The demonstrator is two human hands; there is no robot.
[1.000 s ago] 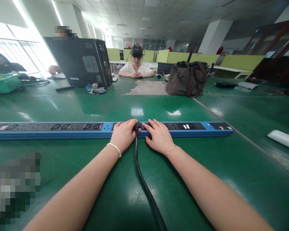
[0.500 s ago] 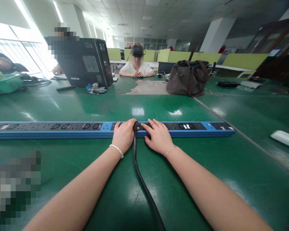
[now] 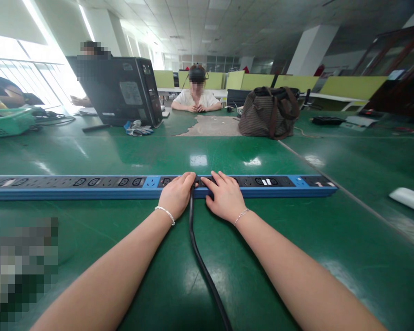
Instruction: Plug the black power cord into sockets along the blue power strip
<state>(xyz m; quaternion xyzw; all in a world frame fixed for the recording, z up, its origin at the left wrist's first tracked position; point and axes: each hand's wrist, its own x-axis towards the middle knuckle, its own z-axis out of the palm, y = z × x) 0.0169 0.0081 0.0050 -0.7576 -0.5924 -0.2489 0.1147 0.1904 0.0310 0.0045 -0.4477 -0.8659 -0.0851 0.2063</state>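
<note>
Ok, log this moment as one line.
left hand: holding black plug at power strip | right hand: open, resting on power strip | cable: runs to picture's bottom edge | plug seating: hidden

There is one long power strip (image 3: 224, 192), with two blue socket panels (image 3: 152, 182) set in it, and one black cable (image 3: 191, 223). Two bracelets (image 3: 166, 213) show, along with one computer case (image 3: 120, 92), one green basket (image 3: 10, 123), one brown bag (image 3: 258, 114) and one headset (image 3: 197, 73).

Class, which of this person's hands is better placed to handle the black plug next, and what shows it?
The left hand, probably: it seems to grip the black plug, where the black cable ends. The right hand rests spread on the blue power strip, just beside.
</note>
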